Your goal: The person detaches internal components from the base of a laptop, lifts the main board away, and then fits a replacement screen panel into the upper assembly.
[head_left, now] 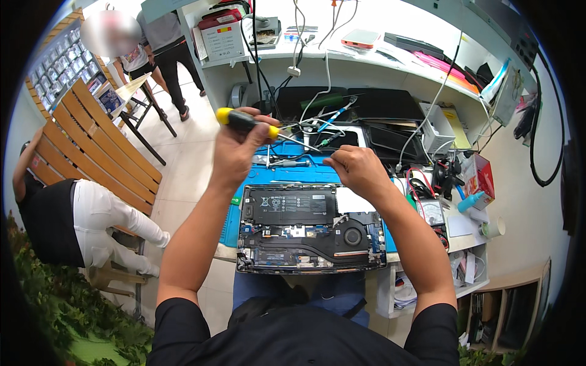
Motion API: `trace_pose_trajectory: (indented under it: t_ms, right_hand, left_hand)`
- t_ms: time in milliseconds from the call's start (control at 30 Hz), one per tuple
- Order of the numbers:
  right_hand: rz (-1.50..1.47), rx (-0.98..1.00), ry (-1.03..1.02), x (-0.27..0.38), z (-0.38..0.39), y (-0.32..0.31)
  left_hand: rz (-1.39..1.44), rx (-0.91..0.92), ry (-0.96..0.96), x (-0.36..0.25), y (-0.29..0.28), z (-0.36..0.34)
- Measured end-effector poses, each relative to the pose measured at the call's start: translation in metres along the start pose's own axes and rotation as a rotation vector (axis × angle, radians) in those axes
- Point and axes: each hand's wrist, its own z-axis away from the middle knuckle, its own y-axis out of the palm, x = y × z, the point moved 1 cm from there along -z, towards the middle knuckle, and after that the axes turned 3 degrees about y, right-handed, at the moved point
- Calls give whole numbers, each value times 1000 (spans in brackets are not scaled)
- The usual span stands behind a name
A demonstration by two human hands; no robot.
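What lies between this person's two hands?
In the head view, the yellow-and-black screwdriver's metal shaft lies there, pointing from the left hand toward the right hand.

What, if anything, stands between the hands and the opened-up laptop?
Nothing visible blocks the left hand, which holds a screwdriver, or the right hand from the opened-up laptop. The right forearm overlaps its far right corner in this view.
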Motion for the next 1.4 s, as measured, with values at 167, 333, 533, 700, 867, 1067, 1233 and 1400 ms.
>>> trace_pose_trajectory:
  t_ms: [167, 333, 533, 700, 867, 1067, 1233, 1400]
  right_hand:
    - [-27, 8, -46, -6, 1, 16]
    - [-107, -41, -42, -12, -4, 13]
    - [-165, -24, -54, 35, 18, 19]
    - [-114, -138, -18, 26, 42, -22]
    - [-123, -199, 161, 17, 77, -54]
    - [-80, -309, 432, 6, 155, -100]
    - [-132, -289, 451, 28, 185, -91]
    - [-172, -205, 236, 74, 183, -89]
  left_hand:
    - [-224, -266, 204, -46, -77, 25]
    - [-401, -390, 144, -31, -86, 22]
    - [-778, -293, 145, -23, -105, 60]
    - [-986, -249, 185, 4, -104, 38]
    - [-895, -200, 108, -8, -113, 57]
    - [-982, -117, 226, 15, -105, 54]
    - [-901, -37, 247, 5, -100, 52]
    - [-878, -146, 307, -11, -99, 52]
